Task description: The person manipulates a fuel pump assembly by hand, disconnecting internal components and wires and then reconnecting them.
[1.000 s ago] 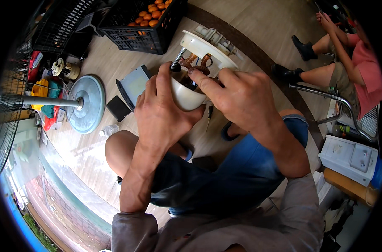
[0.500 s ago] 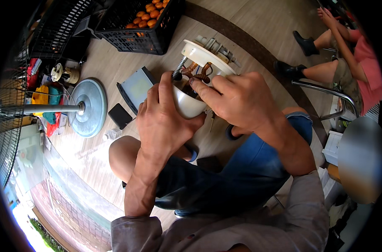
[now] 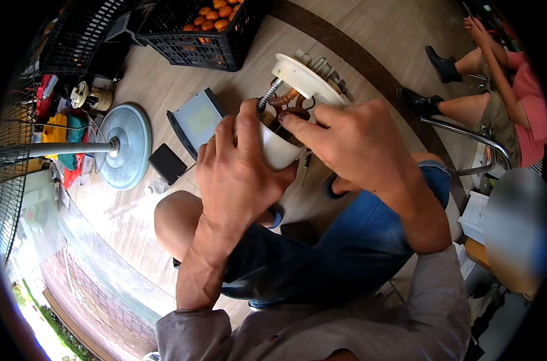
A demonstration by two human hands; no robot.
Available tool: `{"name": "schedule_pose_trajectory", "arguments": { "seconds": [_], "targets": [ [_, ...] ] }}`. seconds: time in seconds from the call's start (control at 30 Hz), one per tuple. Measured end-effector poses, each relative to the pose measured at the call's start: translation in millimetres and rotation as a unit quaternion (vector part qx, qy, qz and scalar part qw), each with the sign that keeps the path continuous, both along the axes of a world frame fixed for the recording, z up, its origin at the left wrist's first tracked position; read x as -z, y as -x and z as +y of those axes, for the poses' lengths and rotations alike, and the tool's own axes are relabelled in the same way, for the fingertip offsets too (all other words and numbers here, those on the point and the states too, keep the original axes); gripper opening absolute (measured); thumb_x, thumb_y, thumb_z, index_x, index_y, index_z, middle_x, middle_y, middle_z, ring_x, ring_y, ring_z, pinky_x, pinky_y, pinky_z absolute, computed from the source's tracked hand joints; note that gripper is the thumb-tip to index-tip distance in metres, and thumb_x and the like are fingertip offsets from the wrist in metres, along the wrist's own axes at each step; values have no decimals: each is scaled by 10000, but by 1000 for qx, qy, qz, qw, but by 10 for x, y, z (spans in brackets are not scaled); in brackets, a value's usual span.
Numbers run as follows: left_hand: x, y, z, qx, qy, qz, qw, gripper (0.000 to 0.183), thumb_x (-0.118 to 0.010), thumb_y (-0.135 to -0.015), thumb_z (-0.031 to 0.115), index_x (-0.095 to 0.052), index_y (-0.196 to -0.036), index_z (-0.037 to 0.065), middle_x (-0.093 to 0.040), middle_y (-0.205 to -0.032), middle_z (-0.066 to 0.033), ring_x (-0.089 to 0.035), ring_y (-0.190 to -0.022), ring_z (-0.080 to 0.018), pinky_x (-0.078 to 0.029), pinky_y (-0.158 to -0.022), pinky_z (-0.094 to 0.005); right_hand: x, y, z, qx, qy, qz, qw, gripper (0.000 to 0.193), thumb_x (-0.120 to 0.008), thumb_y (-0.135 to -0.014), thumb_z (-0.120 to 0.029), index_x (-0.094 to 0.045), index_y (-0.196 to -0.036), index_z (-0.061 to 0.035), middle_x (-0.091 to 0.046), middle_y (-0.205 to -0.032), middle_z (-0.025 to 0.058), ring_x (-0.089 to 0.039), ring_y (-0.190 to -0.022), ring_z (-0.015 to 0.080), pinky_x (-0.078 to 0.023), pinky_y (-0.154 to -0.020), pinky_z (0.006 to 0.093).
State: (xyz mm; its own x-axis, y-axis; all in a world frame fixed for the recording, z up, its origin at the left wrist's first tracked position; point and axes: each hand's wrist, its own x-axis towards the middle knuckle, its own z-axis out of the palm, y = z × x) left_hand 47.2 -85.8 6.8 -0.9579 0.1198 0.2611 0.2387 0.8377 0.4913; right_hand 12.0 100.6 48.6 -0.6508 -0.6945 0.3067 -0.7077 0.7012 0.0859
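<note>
Over my lap I hold a white fuel pump module [image 3: 306,78], tilted. Its round flange carries pipe fittings on top, and a metal spring [image 3: 270,93] and brown corrugated hoses [image 3: 288,101] run down into a white cup [image 3: 277,147]. My left hand [image 3: 237,165] wraps round the cup, with its fingers along the near-left side. Curled by the flange's near edge, my right hand [image 3: 354,138] has a fingertip in the gap beside the hoses. What its other fingers touch is hidden. Thin wires dangle below the cup.
A black crate [image 3: 219,54] of oranges stands ahead. On the floor lie a grey flat box [image 3: 196,120] and a black flat object [image 3: 167,163]. To the left are a fan's round base [image 3: 124,146] and another pump module [image 3: 92,96]. A person in pink [image 3: 529,114] sits at right.
The fuel pump module sits slightly farther right in the picture, still in my hands. My right fingertip stays at the hoses, and the background has shifted a little.
</note>
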Motion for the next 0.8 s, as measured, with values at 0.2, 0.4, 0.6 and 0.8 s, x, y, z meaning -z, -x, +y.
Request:
{"name": "schedule_pose_trajectory", "arguments": {
  "seconds": [0.2, 0.4, 0.6, 0.8],
  "targets": [
    [-17, 22, 45, -5, -3, -14, 1000, 899, -868, -568, 238, -486, -1348, 6, -659, -1079, -192, -690, -933, -362, -575, -799, -435, -12, 29, 11, 0, 8, -10, 1000, 99, -672, -750, -177, -720, -830, -141, -619, -629, -2, -650, -514, 161, -490, -423, 317],
    [-5, 38, 80, 10, 0, -27, 1000, 914, -860, -575, 231, -466, -1366, 0, -656, -1085, -196, -689, -948, -364, -574, -805, -439, -12, 33, 73, 4, 1, -20, 1000, 83, -669, -747, -173, -711, -808, -135, -618, -624, 1, -645, -505, 159, -487, -419, 319],
    [-27, 61, 85, 8, -14, -32, 999, 922, -865, -578, 233, -463, -1373, -5, -652, -1089, -198, -687, -952, -371, -575, -811, -441, 13, 38, 47, 9, 24, 1, 1000, 65, -679, -734, -162, -697, -779, -118, -594, -595, 3, -644, -504, 148, -465, -404, 310],
    [-6, 63, 122, 17, -36, -33, 999, 921, -869, -588, 245, -461, -1374, -8, -650, -1091, -197, -689, -951, -365, -577, -799, -440, 25, 31, 95, 15, 25, -1, 1000, 55, -680, -734, -159, -692, -767, -118, -586, -587, 8, -646, -506, 152, -461, -403, 310]
  ]
}}
